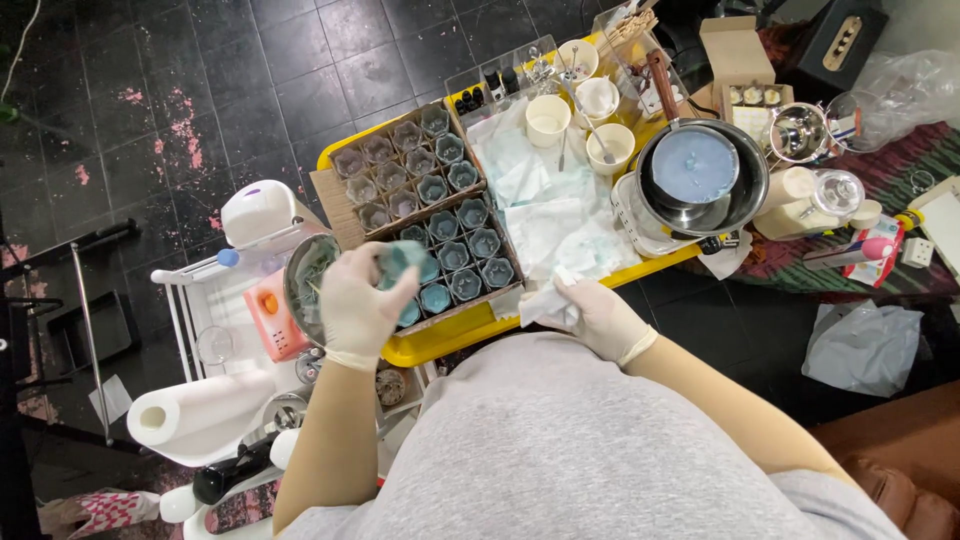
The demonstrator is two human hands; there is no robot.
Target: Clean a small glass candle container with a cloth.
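Yellow tray (440, 352) over black tiles — left hand (358, 305) raised, gripping glass jar (398, 262); right hand (600, 318) clutching tissue (545, 300).

Glossy yellow plastic tray (440, 350), shiny metal pot (745, 195), matt cardboard boxes (330, 195), clear glass jars (450, 148).

Gloved hands hold a glass jar (400, 262) and a tissue (548, 300).

Single head-worn view, looking steeply down past the wearer's grey-shirted torso. Close on the gloved left hand (358, 305) and right hand (600, 315) at lower centre. Beyond them the yellow tray (440, 345), angled toward upper right; dark tiled floor (250, 60) filling upper left. No second view, so no shared ground.
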